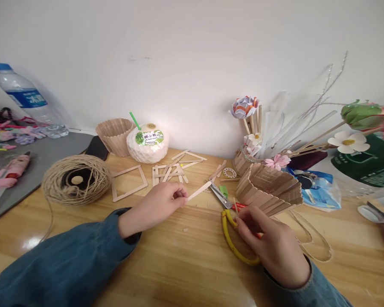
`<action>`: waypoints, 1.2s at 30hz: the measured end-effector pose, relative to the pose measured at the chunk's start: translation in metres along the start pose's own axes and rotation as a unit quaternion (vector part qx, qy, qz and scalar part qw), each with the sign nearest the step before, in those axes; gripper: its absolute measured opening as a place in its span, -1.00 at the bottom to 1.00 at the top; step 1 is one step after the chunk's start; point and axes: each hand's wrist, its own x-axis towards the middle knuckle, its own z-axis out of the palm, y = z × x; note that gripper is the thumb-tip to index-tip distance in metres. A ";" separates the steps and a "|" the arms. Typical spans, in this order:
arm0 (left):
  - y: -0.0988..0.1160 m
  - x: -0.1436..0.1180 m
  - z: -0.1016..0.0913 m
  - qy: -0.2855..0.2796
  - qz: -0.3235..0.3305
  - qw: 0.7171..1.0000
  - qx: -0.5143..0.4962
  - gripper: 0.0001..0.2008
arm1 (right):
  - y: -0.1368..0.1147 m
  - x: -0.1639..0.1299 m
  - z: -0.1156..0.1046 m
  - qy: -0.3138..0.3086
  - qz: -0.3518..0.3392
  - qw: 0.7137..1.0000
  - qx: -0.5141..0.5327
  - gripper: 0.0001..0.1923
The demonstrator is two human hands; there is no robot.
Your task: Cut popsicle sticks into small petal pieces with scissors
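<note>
My left hand pinches one end of a craft stick, which points right and slightly up toward the scissors' blades. My right hand is closed, with a short, thin piece of wood upright between thumb and forefinger. Scissors with yellow handles lie beside and partly behind the right fingers, blades open and pointing away to the left. Something red shows next to their pivot, mostly hidden by the hand. Beyond my left hand, several craft sticks lie in a loose pile beside a square stick frame.
A twine ball, a stick-sided basket and a wrapped coconut stand at left. Another stick-sided basket is right, before handmade flowers. A bottle stands far left; a twine loop lies right.
</note>
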 end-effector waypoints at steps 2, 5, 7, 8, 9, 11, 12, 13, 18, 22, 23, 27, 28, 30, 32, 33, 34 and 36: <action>-0.009 0.010 0.010 0.045 0.038 0.997 0.052 -0.85 | -0.005 0.001 0.000 -0.023 0.000 0.999 0.041 -0.76; -0.013 0.018 0.017 0.081 0.062 0.992 0.072 -0.79 | -0.006 0.004 -0.002 -0.065 -0.004 0.993 0.100 -0.81; -0.009 0.017 0.017 0.113 0.078 0.987 0.080 -0.77 | -0.006 0.005 -0.004 -0.077 -0.014 0.989 0.125 -0.81; -0.005 0.015 0.017 0.125 0.091 0.985 0.074 -0.77 | -0.007 0.005 -0.004 -0.080 -0.022 0.988 0.132 -0.81; -0.001 0.012 0.017 0.125 0.109 0.984 0.062 -0.78 | -0.008 0.004 -0.003 -0.085 -0.030 0.986 0.140 -0.81; 0.008 0.004 0.021 0.080 0.164 0.983 0.027 -0.80 | -0.013 0.003 -0.002 -0.097 -0.041 0.981 0.161 -0.81; 0.012 -0.001 0.024 0.036 0.192 0.980 0.018 -0.79 | -0.016 0.003 -0.001 -0.103 -0.046 0.979 0.172 -0.80; 0.015 -0.004 0.027 -0.004 0.222 0.975 0.019 -0.78 | -0.019 0.002 0.000 -0.108 -0.050 0.976 0.182 -0.80; 0.014 -0.010 0.022 -0.067 0.232 0.967 0.076 -0.79 | -0.024 -0.001 0.002 -0.089 -0.049 0.976 0.195 -0.82; -0.006 -0.003 -0.009 0.021 0.144 0.980 0.138 -0.80 | -0.017 0.001 -0.003 -0.061 0.012 0.982 0.181 -0.81; -0.012 -0.001 -0.015 0.048 0.122 0.978 0.165 -0.80 | -0.014 0.001 -0.004 -0.058 0.033 0.981 0.184 -0.80; -0.031 0.005 -0.012 0.044 0.099 0.966 0.237 -0.80 | -0.008 0.001 -0.006 -0.059 0.095 0.972 0.207 -0.79; -0.035 0.007 -0.008 0.039 0.101 0.964 0.241 -0.79 | -0.008 0.001 -0.006 -0.059 0.099 0.971 0.209 -0.79; -0.038 0.008 0.000 0.034 0.105 0.963 0.245 -0.79 | -0.006 0.000 -0.007 -0.060 0.097 0.972 0.204 -0.79; -0.040 0.009 0.004 0.027 0.111 0.962 0.248 -0.78 | -0.005 0.000 -0.007 -0.069 0.092 0.974 0.197 -0.79; -0.039 0.008 0.006 0.022 0.115 0.962 0.248 -0.77 | -0.005 0.000 -0.007 -0.077 0.090 0.974 0.193 -0.80; -0.038 0.006 0.006 0.014 0.121 0.961 0.247 -0.77 | -0.004 0.000 -0.007 -0.086 0.090 0.974 0.189 -0.80; -0.036 0.001 0.008 -0.007 0.135 0.961 0.241 -0.78 | -0.003 0.000 -0.007 -0.093 0.092 0.974 0.187 -0.80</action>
